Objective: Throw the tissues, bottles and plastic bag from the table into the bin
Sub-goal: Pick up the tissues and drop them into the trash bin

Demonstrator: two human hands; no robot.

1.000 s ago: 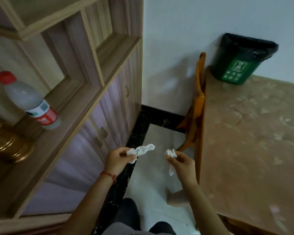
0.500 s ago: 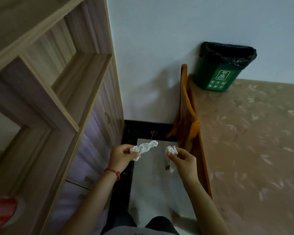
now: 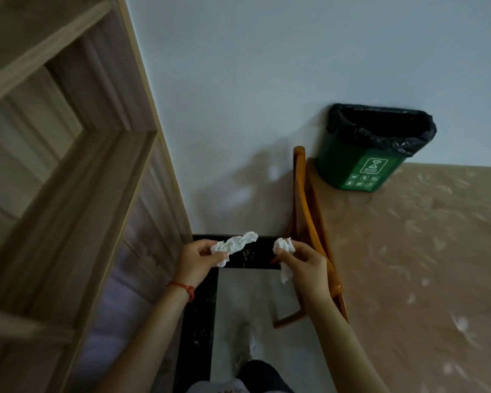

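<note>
Your bin (image 3: 360, 163) sits on the table (image 3: 408, 265) by the wall (image 3: 238, 95). Left hand (image 3: 196, 262) pinches a tissue (image 3: 234, 245), right hand (image 3: 304, 268) grips a wad (image 3: 284, 246), half hidden.

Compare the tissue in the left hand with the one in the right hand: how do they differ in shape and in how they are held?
The left hand's tissue is twisted into a long strip that sticks out sideways from the left hand; the right hand's tissue is a tighter wad with a tail hanging below the right hand. More of the first shows; the second is partly hidden in the grip. Both are white, crumpled, and not yet over the green bin.
</note>
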